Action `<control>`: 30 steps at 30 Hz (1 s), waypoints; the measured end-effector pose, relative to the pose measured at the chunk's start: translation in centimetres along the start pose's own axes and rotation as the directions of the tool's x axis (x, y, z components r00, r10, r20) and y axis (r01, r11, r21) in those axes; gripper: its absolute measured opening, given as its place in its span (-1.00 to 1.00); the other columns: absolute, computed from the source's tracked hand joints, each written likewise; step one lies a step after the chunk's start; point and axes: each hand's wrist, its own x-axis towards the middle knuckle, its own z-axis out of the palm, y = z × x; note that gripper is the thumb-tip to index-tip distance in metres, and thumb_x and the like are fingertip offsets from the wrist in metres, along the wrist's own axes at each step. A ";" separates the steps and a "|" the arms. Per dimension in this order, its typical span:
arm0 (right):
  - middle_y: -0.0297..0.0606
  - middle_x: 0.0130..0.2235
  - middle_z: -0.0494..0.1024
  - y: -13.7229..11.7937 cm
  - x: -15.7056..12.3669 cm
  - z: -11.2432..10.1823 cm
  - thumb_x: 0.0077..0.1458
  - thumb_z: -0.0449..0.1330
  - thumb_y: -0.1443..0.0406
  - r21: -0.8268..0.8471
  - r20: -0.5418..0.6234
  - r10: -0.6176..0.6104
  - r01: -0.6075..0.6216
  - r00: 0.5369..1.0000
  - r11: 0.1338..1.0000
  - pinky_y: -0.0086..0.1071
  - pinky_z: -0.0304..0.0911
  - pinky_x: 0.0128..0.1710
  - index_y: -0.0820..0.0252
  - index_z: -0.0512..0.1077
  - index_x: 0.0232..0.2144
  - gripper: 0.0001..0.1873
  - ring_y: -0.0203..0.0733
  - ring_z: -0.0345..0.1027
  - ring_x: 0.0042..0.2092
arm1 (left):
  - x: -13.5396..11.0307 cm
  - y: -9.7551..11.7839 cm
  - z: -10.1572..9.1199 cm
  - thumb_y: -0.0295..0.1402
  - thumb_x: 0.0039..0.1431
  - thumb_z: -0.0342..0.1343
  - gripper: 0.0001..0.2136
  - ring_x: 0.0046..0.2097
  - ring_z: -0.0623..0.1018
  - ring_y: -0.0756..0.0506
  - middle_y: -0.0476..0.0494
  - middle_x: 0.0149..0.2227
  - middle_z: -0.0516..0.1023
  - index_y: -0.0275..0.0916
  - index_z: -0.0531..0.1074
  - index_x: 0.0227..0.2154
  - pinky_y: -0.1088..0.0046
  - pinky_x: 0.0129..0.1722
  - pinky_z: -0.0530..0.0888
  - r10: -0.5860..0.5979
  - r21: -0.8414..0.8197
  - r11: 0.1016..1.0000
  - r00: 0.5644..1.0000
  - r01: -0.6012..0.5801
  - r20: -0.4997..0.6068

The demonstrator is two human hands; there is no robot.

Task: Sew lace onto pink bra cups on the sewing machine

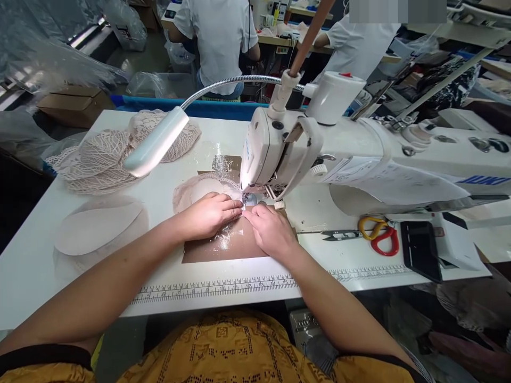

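Note:
A pale pink lace-edged fabric piece [184,196] lies under the head of a white sewing machine [261,151], on a brown board [211,254] partly covered by clear tape. My left hand [205,215] presses the piece down, its fingers held together and their tips just left of the needle. To the right of the needle, my right hand [273,231] has its fingers curled, thumb and forefinger pinched at the fabric edge. The fingertips of both hands almost meet in front of the presser foot. Fingers hide much of the edge there.
A lamp [159,141] arches over the table. Lace pieces [106,159] and an oval pad [98,231] lie at left. Scissors [385,236], thread snips [341,235] and a phone [421,250] lie at right. A ruler strip [223,287] lines the front edge. Two people sit beyond.

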 end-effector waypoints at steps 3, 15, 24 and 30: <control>-0.14 -0.22 0.51 0.0 0.2 0.0 0.21 -0.05 0.46 -0.006 0.013 0.020 -0.020 1.000 1.000 -0.29 0.13 -0.29 0.16 0.48 0.02 -0.56 -0.10 0.30 -0.22 | 0.0 -0.2 0.3 -0.49 0.28 -0.03 -0.65 -0.03 0.47 -0.20 -0.30 0.10 0.49 -0.29 0.40 0.10 0.22 -0.04 0.40 -0.002 -0.009 1.000 1.000 0.002 -0.011; -0.19 -0.24 0.50 0.9 0.4 0.8 0.17 0.00 0.48 0.101 -0.091 0.029 -0.020 0.995 0.995 -0.33 0.14 -0.28 0.11 0.48 0.03 -0.54 -0.14 0.31 -0.21 | 0.9 -1.8 0.7 -0.51 0.25 -0.05 -0.62 -0.09 0.46 -0.21 -0.19 0.19 0.42 -0.34 0.40 0.10 0.19 -0.10 0.42 -0.041 0.042 0.998 0.998 0.044 -0.055; -0.18 -0.23 0.54 1.2 0.5 1.2 0.15 0.01 0.46 0.173 -0.145 0.040 -0.015 0.989 0.985 -0.30 0.21 -0.24 0.15 0.52 -0.02 -0.57 -0.11 0.35 -0.20 | 0.8 -1.5 0.2 -0.43 0.30 -0.08 -0.64 0.04 0.43 -0.27 -0.33 0.13 0.43 -0.35 0.37 0.11 0.14 -0.02 0.38 -0.147 0.101 0.984 0.989 0.149 -0.029; -0.15 -0.16 0.56 1.6 0.3 1.3 0.17 0.00 0.43 0.269 -0.178 0.076 -0.026 0.981 0.963 -0.30 0.27 -0.19 0.20 0.53 -0.05 -0.60 -0.11 0.39 -0.18 | 0.3 0.5 -1.9 -0.27 0.34 -0.11 -0.68 -0.12 0.49 -0.26 -0.35 -0.10 0.50 -0.35 0.47 -0.11 0.24 -0.27 0.41 -0.358 0.206 0.920 0.930 0.335 0.086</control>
